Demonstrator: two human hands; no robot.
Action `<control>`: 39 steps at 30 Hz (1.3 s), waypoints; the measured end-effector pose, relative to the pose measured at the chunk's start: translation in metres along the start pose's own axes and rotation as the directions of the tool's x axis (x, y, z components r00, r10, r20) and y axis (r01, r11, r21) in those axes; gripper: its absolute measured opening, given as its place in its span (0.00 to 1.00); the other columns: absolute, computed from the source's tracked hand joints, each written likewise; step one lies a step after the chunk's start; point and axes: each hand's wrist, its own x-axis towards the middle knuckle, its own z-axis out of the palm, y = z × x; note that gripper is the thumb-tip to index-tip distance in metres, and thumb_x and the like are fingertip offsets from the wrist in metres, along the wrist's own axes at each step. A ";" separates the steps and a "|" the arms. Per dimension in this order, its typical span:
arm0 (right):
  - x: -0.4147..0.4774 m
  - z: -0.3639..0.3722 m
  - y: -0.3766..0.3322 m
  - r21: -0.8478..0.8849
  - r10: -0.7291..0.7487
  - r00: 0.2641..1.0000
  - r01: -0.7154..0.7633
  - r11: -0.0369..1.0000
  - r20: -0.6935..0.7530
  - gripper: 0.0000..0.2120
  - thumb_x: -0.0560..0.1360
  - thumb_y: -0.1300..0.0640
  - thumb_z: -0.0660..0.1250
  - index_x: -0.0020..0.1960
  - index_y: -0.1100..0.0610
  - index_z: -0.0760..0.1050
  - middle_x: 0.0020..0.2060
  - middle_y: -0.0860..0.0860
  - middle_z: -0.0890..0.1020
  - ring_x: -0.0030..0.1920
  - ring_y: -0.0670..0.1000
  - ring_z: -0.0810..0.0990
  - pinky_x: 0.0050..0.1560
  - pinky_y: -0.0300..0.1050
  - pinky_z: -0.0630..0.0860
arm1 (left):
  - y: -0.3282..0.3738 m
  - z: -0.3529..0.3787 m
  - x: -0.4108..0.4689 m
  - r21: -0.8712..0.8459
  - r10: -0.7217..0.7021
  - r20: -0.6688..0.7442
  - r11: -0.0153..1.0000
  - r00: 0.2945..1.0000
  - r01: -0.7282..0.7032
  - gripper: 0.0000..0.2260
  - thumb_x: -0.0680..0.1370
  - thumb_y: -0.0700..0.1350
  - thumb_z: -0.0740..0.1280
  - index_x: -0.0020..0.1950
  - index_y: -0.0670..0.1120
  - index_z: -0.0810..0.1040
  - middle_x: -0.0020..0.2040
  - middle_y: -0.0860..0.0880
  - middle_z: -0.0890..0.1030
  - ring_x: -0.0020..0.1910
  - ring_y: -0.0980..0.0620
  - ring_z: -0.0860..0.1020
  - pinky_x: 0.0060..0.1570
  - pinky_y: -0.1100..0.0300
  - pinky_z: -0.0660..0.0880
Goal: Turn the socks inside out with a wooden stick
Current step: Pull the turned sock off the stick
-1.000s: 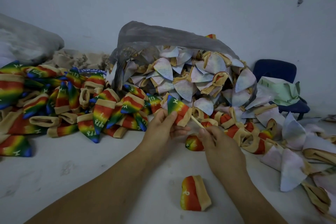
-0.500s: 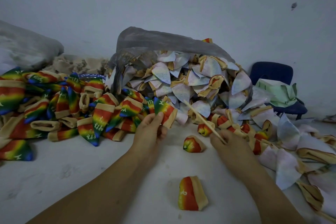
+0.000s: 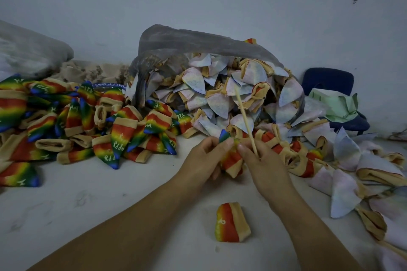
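Observation:
Between my two hands is a rainbow sock (image 3: 232, 161) with a tan cuff, low over the floor. My left hand (image 3: 204, 158) grips its left side. My right hand (image 3: 264, 165) pinches its top with thumb and fingers while also holding the wooden stick (image 3: 244, 116), which points up and slightly left over the sock pile. Another rainbow sock (image 3: 231, 223) lies alone on the floor in front of my forearms.
A heap of rainbow socks (image 3: 88, 121) covers the floor to the left. Pale inside-out socks (image 3: 220, 86) spill from a grey plastic bag (image 3: 187, 42) and trail off to the right. A blue chair (image 3: 326, 79) with green cloth (image 3: 334, 103) stands by the wall.
The stick came out of the sock that my left hand held and swung more upright. My left hand moved back right, and both hands now meet on a rainbow sock at the centre.

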 end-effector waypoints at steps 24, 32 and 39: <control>-0.004 0.008 -0.003 -0.098 -0.129 0.990 0.123 0.988 -0.062 0.13 0.81 0.49 0.56 0.38 0.47 0.68 0.29 0.49 0.71 0.29 0.43 0.70 0.29 0.32 0.66 | 0.006 0.003 0.009 -0.447 -0.148 -0.190 0.893 0.971 0.048 0.12 0.79 0.51 0.68 0.60 0.48 0.81 0.50 0.48 0.86 0.48 0.52 0.85 0.47 0.59 0.79; -0.003 0.014 -0.005 0.003 -0.008 0.999 0.008 1.000 0.051 0.09 0.77 0.43 0.62 0.50 0.46 0.76 0.42 0.44 0.80 0.42 0.40 0.78 0.38 0.31 0.71 | 0.001 0.008 0.005 -0.334 -0.101 -0.176 0.942 0.979 0.037 0.08 0.75 0.52 0.72 0.45 0.49 0.86 0.46 0.46 0.87 0.48 0.48 0.85 0.51 0.55 0.79; -0.006 0.011 -0.010 0.062 0.004 0.996 -0.010 0.998 0.093 0.23 0.68 0.32 0.59 0.45 0.49 0.80 0.38 0.45 0.82 0.36 0.41 0.79 0.32 0.31 0.73 | 0.001 0.000 0.007 -0.255 0.017 -0.194 0.965 0.981 -0.067 0.05 0.76 0.52 0.72 0.41 0.55 0.86 0.42 0.50 0.86 0.46 0.50 0.84 0.55 0.50 0.80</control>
